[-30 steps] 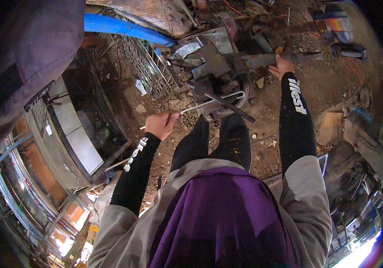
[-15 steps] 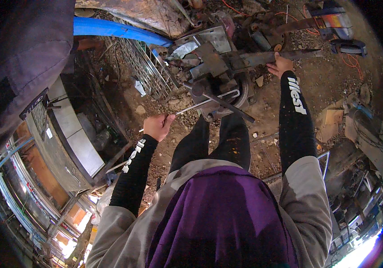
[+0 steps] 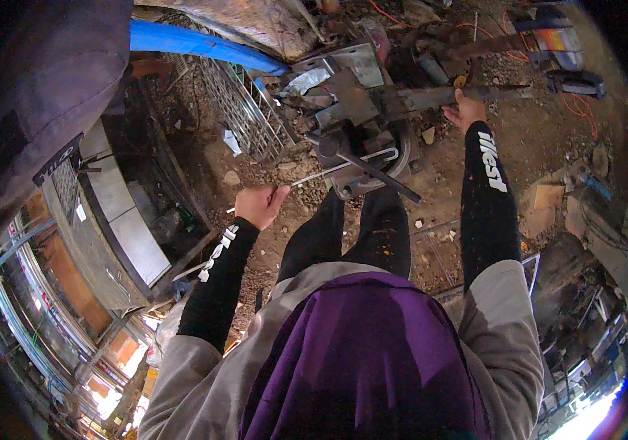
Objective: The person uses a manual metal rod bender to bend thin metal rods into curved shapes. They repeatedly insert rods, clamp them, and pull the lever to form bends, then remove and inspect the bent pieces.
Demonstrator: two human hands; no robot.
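Observation:
My left hand (image 3: 259, 206) is closed around one end of a thin metal rod (image 3: 312, 177). The rod's far end curls back in a narrow hook beside a bench vise (image 3: 406, 147), and a dark vise handle (image 3: 378, 175) crosses over it. Out to the right, my right hand (image 3: 468, 111) grips a long flat metal bar (image 3: 425, 100), its fingers partly hidden behind the bar. This bar runs from the dark metal block (image 3: 348, 99) on top of the vise to a tapered tip past my hand. A round yellowish knob (image 3: 460, 81) shows just above my fingers.
Left of the vise leans a metal grating (image 3: 244, 110), with a blue curved strip (image 3: 208, 45) above it. A wooden cabinet (image 3: 98, 235) stands at left. Orange cord (image 3: 584, 110) and a clamp-like dark tool (image 3: 576, 83) lie at far right. Rubble covers the ground.
The view has shifted very slightly. Both hands keep the same grip, and the rod and bar hold nearly the same position.

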